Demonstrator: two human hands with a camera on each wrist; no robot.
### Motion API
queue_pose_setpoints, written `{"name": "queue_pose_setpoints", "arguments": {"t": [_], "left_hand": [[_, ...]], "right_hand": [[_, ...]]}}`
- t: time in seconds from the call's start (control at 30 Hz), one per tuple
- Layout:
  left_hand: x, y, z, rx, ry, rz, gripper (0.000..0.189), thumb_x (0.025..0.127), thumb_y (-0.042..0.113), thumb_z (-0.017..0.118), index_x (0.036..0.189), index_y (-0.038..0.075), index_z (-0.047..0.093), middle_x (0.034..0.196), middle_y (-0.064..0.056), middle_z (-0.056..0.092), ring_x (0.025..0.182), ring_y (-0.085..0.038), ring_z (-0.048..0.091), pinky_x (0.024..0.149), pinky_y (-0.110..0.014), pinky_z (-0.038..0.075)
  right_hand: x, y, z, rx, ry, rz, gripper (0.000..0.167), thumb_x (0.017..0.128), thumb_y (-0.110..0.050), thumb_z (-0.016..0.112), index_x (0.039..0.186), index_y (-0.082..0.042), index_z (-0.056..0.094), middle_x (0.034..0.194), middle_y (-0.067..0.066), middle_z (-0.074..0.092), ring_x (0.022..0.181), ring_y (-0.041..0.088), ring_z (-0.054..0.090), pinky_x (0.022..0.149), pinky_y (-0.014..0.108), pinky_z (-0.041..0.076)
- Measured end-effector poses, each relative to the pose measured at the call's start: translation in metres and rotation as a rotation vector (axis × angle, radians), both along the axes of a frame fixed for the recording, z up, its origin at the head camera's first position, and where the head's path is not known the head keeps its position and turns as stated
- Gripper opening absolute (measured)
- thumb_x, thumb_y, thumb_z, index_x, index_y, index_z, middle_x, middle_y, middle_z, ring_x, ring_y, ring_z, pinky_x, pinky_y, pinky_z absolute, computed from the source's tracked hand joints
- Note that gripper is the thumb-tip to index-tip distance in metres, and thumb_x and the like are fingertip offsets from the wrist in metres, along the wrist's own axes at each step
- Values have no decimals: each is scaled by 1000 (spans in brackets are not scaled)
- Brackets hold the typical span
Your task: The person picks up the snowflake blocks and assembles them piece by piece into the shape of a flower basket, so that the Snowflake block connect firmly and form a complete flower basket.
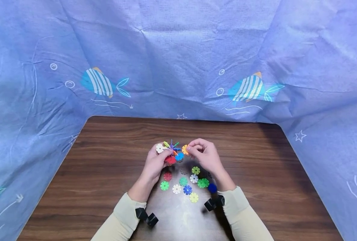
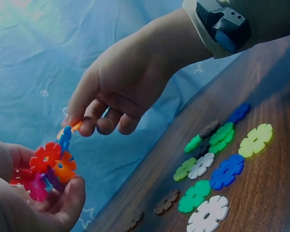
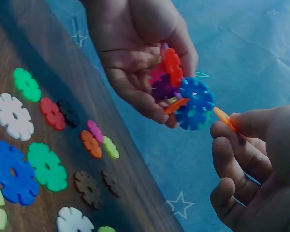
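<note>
My left hand (image 1: 155,161) grips a cluster of interlocked notched plastic discs, with a red disc (image 2: 46,157), a blue disc (image 3: 195,103) and a purple disc (image 3: 165,88) among them. Part of the cluster is hidden behind the fingers and thumb. My right hand (image 1: 207,156) pinches an orange disc (image 1: 185,149) between thumb and forefinger, its other fingers loosely curled. In the right wrist view this orange disc is edge-on, its tip right at the rim of the cluster's blue disc. Both hands are raised above the table.
Loose notched discs lie on the wooden table (image 1: 112,174) below the hands, including a white disc (image 1: 176,189), a blue disc (image 1: 187,190), a yellow disc (image 1: 194,197) and a red disc (image 1: 167,176). A blue fish-print cloth (image 1: 178,60) hangs behind the table.
</note>
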State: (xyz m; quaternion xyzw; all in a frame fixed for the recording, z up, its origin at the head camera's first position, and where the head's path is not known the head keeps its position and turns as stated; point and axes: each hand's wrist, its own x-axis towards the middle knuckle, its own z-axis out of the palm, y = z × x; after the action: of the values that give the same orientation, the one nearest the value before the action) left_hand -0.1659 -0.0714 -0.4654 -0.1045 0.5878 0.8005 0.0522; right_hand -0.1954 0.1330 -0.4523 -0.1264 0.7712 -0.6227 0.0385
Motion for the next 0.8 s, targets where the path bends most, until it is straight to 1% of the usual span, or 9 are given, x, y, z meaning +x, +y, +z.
{"name": "queue_pose_setpoints", "arguments": {"t": [0.07, 0.1, 0.17, 0.23, 0.37, 0.5, 0.63, 0.7, 0.8], "left_hand": [[0, 1, 0, -18, 17, -1, 39, 94, 3, 64, 130, -4, 51, 93, -3, 67, 75, -8, 66, 64, -22, 56], [0, 2, 1, -25, 23, 2, 39, 93, 3, 64, 130, -4, 51, 94, -3, 66, 76, -8, 65, 65, -21, 56], [0, 3, 1, -40, 31, 8, 38, 93, 2, 65, 128, -3, 52, 96, -4, 65, 79, -9, 65, 68, -21, 57], [1, 4, 1, -61, 37, 12, 39, 93, 2, 65, 129, -4, 52, 98, -6, 65, 80, -9, 65, 69, -21, 57], [4, 6, 2, -163, 73, 30, 40, 92, 5, 68, 129, -3, 55, 106, -10, 65, 89, -11, 64, 76, -20, 56], [6, 7, 0, -282, 129, 42, 39, 91, 6, 71, 127, 1, 59, 112, -14, 66, 96, -15, 62, 82, -21, 54], [8, 9, 0, -364, 145, 33, 39, 90, 6, 73, 128, 3, 61, 113, -15, 67, 99, -19, 63, 86, -25, 53], [8, 9, 0, -371, 139, 29, 41, 91, 7, 73, 129, 2, 60, 115, -15, 67, 101, -21, 63, 87, -26, 53], [7, 10, -1, -328, 128, 34, 46, 89, 7, 74, 132, 0, 57, 118, -16, 66, 102, -20, 63, 87, -24, 53]], "right_hand": [[0, 0, -2, 16, 12, -10, 16, 95, -17, 75, 98, -2, 71, 84, 25, 75, 66, 38, 67, 60, 41, 59], [-1, -1, -3, 18, 13, -16, 15, 95, -17, 75, 97, -2, 72, 84, 24, 75, 67, 41, 67, 60, 43, 59], [-1, -1, -3, 28, 13, -31, 14, 94, -15, 76, 96, -2, 72, 81, 20, 76, 67, 43, 67, 59, 40, 58], [-2, 0, -3, 36, 4, -47, 13, 93, -13, 76, 96, -1, 73, 81, 20, 76, 66, 39, 68, 58, 38, 58], [-1, 0, -3, 29, -8, -39, 13, 92, -10, 77, 98, 2, 74, 83, 23, 76, 64, 31, 69, 58, 36, 58], [1, -2, -2, 36, -6, -30, 15, 91, -11, 78, 98, 1, 74, 83, 22, 76, 61, 22, 68, 59, 39, 60], [2, -3, -4, 52, 11, -50, 12, 90, -11, 80, 93, 0, 75, 77, 18, 75, 58, 16, 66, 59, 43, 61], [2, -4, -5, 49, 21, -52, 10, 89, -10, 79, 90, -1, 75, 75, 16, 75, 57, 17, 67, 59, 44, 61], [2, -4, -8, 27, 19, -45, 8, 89, -8, 78, 89, -2, 75, 73, 13, 75, 58, 19, 68, 59, 42, 61]]}}
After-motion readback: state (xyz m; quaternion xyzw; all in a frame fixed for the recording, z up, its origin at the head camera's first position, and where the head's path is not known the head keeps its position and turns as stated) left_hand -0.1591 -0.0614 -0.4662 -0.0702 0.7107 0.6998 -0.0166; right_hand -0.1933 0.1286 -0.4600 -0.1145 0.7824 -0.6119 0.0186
